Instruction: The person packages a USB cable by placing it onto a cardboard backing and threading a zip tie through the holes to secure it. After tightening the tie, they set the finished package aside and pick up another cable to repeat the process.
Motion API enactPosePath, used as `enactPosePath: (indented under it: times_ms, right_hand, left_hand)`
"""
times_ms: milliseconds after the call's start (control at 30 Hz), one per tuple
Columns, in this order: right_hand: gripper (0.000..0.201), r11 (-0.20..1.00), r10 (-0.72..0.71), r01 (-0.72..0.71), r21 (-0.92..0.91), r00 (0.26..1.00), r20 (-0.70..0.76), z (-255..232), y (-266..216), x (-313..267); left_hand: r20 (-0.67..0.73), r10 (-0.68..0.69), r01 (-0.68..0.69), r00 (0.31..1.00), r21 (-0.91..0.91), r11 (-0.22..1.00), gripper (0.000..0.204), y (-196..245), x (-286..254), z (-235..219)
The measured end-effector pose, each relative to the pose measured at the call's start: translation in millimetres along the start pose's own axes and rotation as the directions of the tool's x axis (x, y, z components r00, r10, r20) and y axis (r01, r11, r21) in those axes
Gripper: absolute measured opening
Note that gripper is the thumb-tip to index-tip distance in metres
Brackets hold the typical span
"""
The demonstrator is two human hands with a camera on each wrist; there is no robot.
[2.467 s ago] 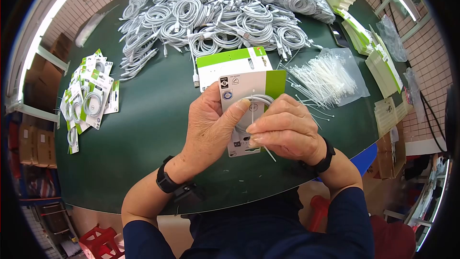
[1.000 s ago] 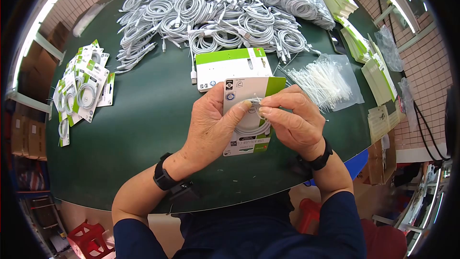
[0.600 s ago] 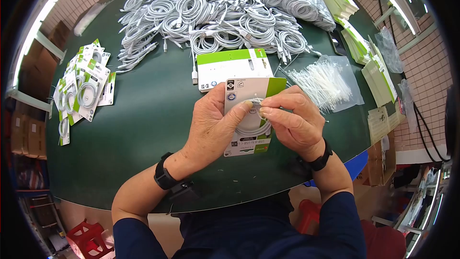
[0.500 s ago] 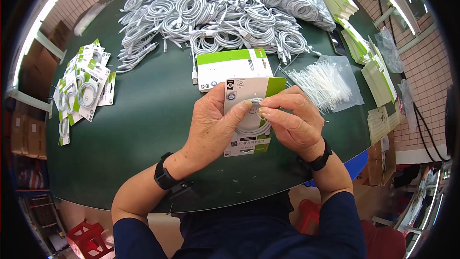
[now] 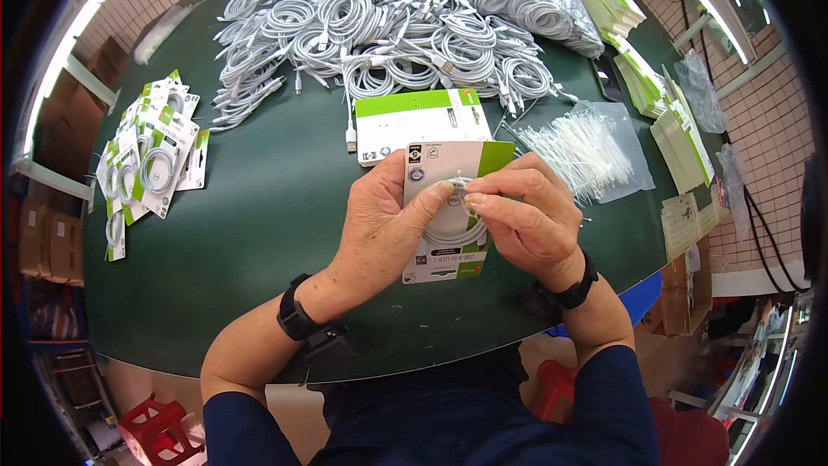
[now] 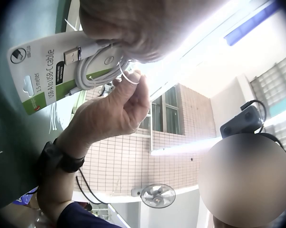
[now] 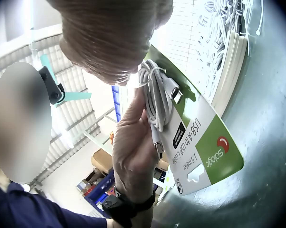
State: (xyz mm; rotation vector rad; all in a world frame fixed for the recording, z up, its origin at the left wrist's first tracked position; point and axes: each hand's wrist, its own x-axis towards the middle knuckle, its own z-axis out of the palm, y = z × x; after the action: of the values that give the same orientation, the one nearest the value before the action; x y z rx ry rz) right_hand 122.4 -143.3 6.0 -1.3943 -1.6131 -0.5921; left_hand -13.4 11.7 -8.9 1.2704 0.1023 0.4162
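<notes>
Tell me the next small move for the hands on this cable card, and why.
Probably pull the tie snug. The left hand holds the card with the coiled cable against it, and the right hand pinches a tie looped loosely at the coil.

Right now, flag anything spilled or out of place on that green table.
Loose white cable ties have spilled out of their clear plastic bag onto the dark green table, just right of the green-and-white packaging card both hands hold.
</notes>
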Motion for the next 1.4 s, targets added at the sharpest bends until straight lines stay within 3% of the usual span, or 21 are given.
enactPosePath:
  times_ms: [600, 900, 1233, 1400]
  right_hand:
    - [0.043, 0.999, -0.033, 0.034, -0.03, 0.999, 0.01, 1, 3, -1]
    - [0.034, 0.991, 0.133, -0.134, 0.029, 0.99, 0.04, 1, 2, 3]
    - [0.037, 0.997, -0.02, 0.025, -0.076, 0.997, 0.074, 0, 1, 0]
    - [0.035, 0.996, 0.081, -0.08, -0.037, 0.996, 0.044, -6, -2, 8]
  left_hand:
    - [-0.006, -0.012, 0.012, 1.0, -0.014, 1.0, 0.033, -2, 0, 0]
    - [-0.026, 0.02, -0.018, 0.999, 0.054, 0.998, 0.031, -5, -2, 3]
    - [-0.045, 0.044, -0.041, 0.998, 0.07, 0.997, 0.028, -3, -4, 5]
    - [-0.016, 0.079, -0.076, 0.997, 0.126, 0.989, 0.031, -5, -6, 4]
